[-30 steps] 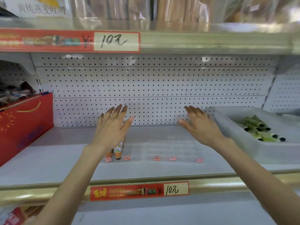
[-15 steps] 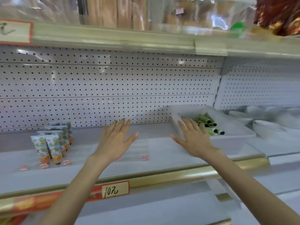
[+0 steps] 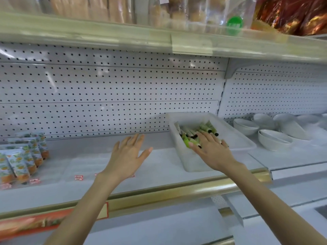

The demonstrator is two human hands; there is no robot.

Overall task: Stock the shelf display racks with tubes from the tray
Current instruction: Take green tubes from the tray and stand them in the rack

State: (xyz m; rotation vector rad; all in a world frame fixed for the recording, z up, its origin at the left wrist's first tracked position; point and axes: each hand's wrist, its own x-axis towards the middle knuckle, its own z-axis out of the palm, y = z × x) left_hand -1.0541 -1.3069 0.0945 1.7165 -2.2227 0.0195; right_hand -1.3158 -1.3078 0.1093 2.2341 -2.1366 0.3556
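Tray (image 3: 192,162) of white plastic on the shelf (image 3: 168,161), and right into the action; green tubes (image 3: 206,129), black-capped, heaped loose along the tray's left wall; right hand (image 3: 214,151) down inside the tray, palm-down on the heap, fingers straight and slightly apart, tips on the tubes, nothing pinched; left hand (image 3: 126,156) hovering just left of the tray, palm down, fingers and thumb spread wide, holding nothing; clear display racks (image 3: 85,167) flat on the shelf further left of the tray, red tags (image 3: 79,177) along their front edge; orange-and-green tubes (image 3: 23,161) upright in rows well to the tray's left; white bowls (image 3: 272,138) stacked just right of the tray; perforated back panel (image 3: 106,89) behind the tray; gold rail (image 3: 177,190) in front of the tray, at the shelf's lip.
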